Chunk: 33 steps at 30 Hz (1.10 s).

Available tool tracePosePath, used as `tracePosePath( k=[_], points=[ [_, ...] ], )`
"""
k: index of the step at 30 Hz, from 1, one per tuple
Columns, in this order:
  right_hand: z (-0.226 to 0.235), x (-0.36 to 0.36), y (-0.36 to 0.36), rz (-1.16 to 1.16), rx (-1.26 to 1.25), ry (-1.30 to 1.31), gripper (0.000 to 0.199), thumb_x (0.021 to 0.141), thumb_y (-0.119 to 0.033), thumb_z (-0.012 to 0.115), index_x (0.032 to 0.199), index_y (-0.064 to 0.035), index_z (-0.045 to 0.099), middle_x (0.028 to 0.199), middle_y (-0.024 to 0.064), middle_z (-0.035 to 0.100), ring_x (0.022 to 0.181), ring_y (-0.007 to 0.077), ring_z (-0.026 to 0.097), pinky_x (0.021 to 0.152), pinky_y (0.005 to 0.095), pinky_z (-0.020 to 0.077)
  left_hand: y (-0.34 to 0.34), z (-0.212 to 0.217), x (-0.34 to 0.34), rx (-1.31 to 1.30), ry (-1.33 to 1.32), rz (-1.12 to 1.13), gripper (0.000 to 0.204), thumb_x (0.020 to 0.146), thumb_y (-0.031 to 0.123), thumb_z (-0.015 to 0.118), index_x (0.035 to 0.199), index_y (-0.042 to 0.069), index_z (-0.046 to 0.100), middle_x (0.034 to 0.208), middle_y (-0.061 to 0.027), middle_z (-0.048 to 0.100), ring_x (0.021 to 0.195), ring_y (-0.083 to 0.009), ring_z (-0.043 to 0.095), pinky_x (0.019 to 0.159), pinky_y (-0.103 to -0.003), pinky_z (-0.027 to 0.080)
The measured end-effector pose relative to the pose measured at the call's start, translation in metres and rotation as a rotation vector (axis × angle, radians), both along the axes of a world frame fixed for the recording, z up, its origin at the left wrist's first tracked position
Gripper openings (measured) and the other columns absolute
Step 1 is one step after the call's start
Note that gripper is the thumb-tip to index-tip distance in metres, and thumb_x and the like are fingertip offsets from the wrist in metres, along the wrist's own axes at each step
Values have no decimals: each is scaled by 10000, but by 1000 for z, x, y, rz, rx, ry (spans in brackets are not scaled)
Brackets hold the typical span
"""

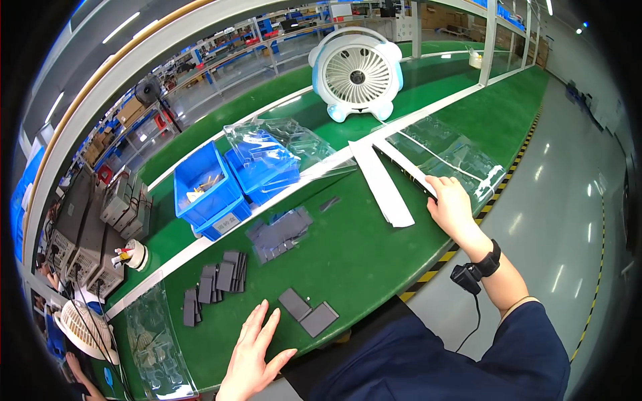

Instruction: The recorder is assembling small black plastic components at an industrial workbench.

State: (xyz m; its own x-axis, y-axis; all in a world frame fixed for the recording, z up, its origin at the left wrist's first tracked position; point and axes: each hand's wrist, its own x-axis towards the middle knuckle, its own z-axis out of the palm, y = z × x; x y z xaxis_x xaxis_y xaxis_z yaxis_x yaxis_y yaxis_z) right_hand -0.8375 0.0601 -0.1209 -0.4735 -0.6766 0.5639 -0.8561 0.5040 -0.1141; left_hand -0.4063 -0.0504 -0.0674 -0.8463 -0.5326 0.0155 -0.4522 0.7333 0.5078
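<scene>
A green bench (361,254) carries two blue bins (231,184). Near them toward the person lie grey pads (277,234); beyond them stands a white fan (356,73); right of them lie white strips (382,184) and clear trays (455,157).

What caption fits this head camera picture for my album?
Left hand flat on green table near grey pads; right hand touches a clear plastic tray.
</scene>
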Motion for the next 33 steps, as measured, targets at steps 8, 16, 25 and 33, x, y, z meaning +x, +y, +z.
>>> tracePosePath(
  k=[8,16,25,33],
  points=[
    [46,0,22,525,-402,-1383,514,914,-98,640,1372,60,468,1042,112,696,902,139,675,814,262,550,-1,11,13,-13,68,63,733,795,199,746,1433,18,434,1503,-213,384,1367,-391,395,1107,-455,356],
    [46,83,-8,1040,-116,-1931,620,949,-188,638,1463,28,366,1248,160,620,1054,174,645,922,282,518,-13,25,-10,300,441,146,723,872,126,679,1506,70,337,1476,-176,441,1321,-308,485,1065,-428,411],
    [28,180,-44,1221,214,-1876,594,902,-57,680,1442,-34,434,1187,101,664,1027,118,635,910,276,520,-10,17,-37,985,724,309,618,945,58,630,1461,72,291,1244,-114,597,1180,-217,587,952,-384,533],
    [45,200,-33,1069,-80,-939,375,708,-61,801,1069,-100,711,855,38,610,756,179,622,625,289,518,-4,18,-17,943,911,244,752,970,95,594,1545,155,113,1405,-119,424,1305,-315,498,1007,-410,497]
  ],
)
